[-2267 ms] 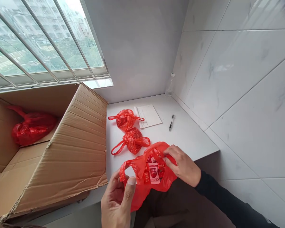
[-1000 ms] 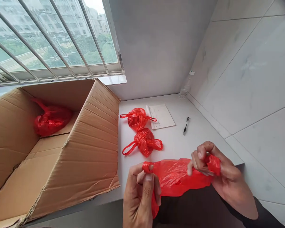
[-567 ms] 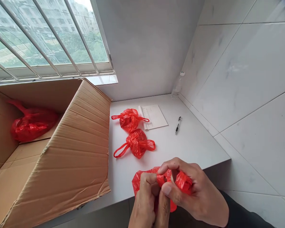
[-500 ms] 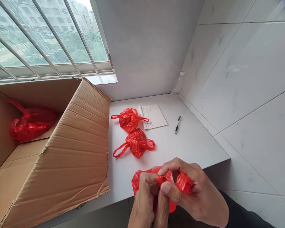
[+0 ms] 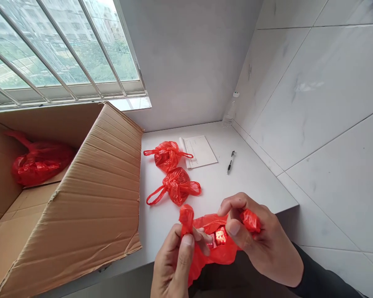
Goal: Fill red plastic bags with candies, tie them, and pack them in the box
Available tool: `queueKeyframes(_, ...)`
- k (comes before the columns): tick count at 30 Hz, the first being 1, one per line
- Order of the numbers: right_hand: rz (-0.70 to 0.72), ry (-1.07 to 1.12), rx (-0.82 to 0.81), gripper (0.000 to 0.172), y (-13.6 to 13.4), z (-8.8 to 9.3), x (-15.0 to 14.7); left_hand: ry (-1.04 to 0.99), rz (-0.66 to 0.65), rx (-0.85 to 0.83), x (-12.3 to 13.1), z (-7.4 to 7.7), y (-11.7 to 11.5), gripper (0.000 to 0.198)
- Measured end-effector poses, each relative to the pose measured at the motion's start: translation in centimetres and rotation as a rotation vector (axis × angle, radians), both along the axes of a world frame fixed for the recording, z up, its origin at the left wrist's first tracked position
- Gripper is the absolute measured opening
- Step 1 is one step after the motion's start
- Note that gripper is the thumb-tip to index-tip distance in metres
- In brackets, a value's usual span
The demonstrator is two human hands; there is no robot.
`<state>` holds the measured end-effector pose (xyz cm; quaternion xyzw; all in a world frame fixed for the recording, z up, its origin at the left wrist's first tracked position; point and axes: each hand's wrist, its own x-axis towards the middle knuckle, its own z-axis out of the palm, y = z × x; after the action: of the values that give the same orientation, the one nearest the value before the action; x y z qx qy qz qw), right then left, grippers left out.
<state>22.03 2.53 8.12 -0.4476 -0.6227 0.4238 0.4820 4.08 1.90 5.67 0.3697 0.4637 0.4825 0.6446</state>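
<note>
A red plastic bag (image 5: 216, 253) was held up between the two hands, just at the near edge of the table (image 5: 255, 182). One bunched handle (image 5: 186, 216) was pinched by the left hand (image 5: 174, 269) between thumb and forefinger, with the remaining fingers curled in below it. The other handle, wadded into a lump (image 5: 250, 220), was gripped by the right hand (image 5: 264, 244), with thumb and fingers closed round it. Between the two hands the mouth of the bag was drawn taut, and small red packets (image 5: 220, 236) could be seen inside (their print was too small to be read).

Just beyond the left hand, two knotted red bags were set on the table, the nearer one (image 5: 177, 188) touching or almost touching the farther one (image 5: 166, 154). A sheet of paper (image 5: 202, 150) was laid just beside the farther bag, and a pen (image 5: 230, 162) was placed well beyond the right hand. A clear bottle (image 5: 230, 112) was stood in the far corner against the tiled wall. To the left of the left hand an open cardboard box (image 5: 90, 198) was set, its flap leaning toward the table, and a larger red bag (image 5: 39, 161) was lodged in its far end.
</note>
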Motion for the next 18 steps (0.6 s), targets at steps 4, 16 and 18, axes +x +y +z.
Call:
queueKeyframes(4,-0.025,0.001,0.022,0.018,-0.2,-0.4,0.3,-0.096,0.043,-0.094,0.1,0.1,0.3,0.026)
queueKeyframes(16,-0.068,0.047,0.049,0.034,0.1,0.1,0.4,-0.074,0.139,-0.031,-1.3,0.0,1.2,0.026)
queueKeyframes(18,-0.073,0.022,0.046,0.035,0.2,0.0,0.6,-0.100,0.163,-0.005,-1.7,0.0,1.2,0.023)
